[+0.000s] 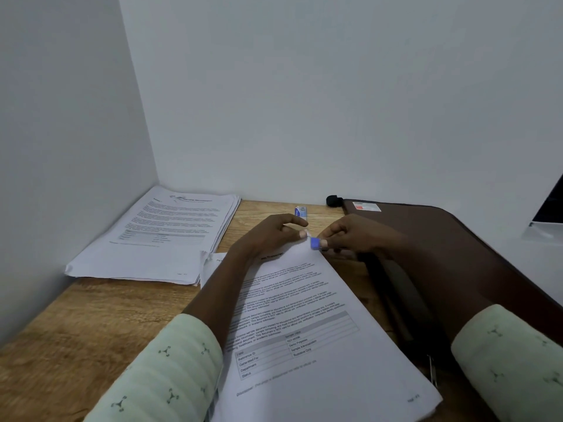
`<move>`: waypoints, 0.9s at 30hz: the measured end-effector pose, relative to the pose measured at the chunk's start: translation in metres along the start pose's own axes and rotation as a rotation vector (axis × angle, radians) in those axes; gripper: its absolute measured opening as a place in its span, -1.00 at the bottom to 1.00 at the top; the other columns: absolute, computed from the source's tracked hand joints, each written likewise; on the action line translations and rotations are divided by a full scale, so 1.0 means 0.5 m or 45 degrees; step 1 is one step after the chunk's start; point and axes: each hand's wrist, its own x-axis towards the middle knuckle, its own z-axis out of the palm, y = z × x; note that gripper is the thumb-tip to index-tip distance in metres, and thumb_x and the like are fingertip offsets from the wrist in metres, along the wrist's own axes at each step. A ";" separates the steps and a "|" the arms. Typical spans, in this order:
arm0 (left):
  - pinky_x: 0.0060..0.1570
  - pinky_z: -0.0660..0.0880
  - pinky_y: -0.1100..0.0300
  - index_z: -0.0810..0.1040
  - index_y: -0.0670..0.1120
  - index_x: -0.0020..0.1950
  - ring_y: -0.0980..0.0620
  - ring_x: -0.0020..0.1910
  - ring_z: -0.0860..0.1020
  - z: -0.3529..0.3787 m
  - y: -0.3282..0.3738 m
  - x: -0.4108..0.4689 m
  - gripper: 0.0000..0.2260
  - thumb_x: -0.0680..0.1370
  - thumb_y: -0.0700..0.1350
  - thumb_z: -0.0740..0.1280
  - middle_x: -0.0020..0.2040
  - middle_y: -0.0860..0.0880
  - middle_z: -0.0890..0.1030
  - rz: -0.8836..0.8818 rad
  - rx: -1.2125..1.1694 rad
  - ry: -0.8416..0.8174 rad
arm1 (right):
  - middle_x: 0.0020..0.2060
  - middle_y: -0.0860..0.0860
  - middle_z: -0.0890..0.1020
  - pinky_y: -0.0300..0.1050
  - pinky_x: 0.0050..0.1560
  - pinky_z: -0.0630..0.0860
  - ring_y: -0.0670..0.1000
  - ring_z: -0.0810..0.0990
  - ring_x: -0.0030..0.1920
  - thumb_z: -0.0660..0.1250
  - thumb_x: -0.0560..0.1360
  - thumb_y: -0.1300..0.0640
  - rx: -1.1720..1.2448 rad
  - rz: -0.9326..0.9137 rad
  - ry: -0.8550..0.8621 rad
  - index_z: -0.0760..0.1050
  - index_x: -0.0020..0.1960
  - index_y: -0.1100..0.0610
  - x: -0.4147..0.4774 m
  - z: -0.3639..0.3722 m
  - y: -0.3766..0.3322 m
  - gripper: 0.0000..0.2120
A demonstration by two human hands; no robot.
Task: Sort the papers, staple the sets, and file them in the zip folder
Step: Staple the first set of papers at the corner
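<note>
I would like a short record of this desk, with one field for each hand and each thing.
left hand: pinches the top corner of the set
right hand: holds the blue stapler at that corner
stack: back left, by the walls
folder: brown, right of the set
box: small, behind the hands
desk: wood

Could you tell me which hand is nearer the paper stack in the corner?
Left. The left hand sits right of the paper stack; the right hand is farther right, by the zip folder.
</note>
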 end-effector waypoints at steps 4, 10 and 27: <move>-0.09 0.41 0.12 0.58 0.00 0.24 0.01 -0.22 0.51 0.003 -0.008 -0.001 -0.65 0.51 -0.30 0.41 -0.21 -0.15 0.56 -0.003 0.000 -0.027 | -0.07 -0.02 0.67 -0.18 -0.06 0.45 -0.05 0.57 -0.04 0.39 0.53 0.05 -0.154 0.087 0.216 0.67 0.06 0.11 -0.002 -0.021 0.025 -0.82; -0.04 0.52 0.03 0.65 -0.05 0.12 -0.01 -0.18 0.60 0.007 0.001 0.000 -0.74 0.48 -0.29 0.43 -0.18 -0.13 0.66 0.010 0.018 -0.067 | 0.00 0.03 0.66 -0.25 -0.20 0.37 -0.07 0.54 -0.06 0.38 0.54 0.01 -0.254 0.111 0.384 0.63 0.16 0.06 0.009 0.002 0.039 -0.76; 0.03 0.53 0.03 0.60 -0.05 -0.08 -0.02 -0.08 0.62 0.031 0.000 0.004 -0.88 0.46 -0.24 0.46 -0.11 -0.03 0.67 0.080 0.136 -0.001 | -0.14 -0.01 0.59 -0.24 -0.27 0.46 -0.06 0.51 -0.25 0.28 0.54 0.22 1.291 -0.255 -0.020 0.51 0.25 0.28 -0.032 0.009 -0.008 -0.70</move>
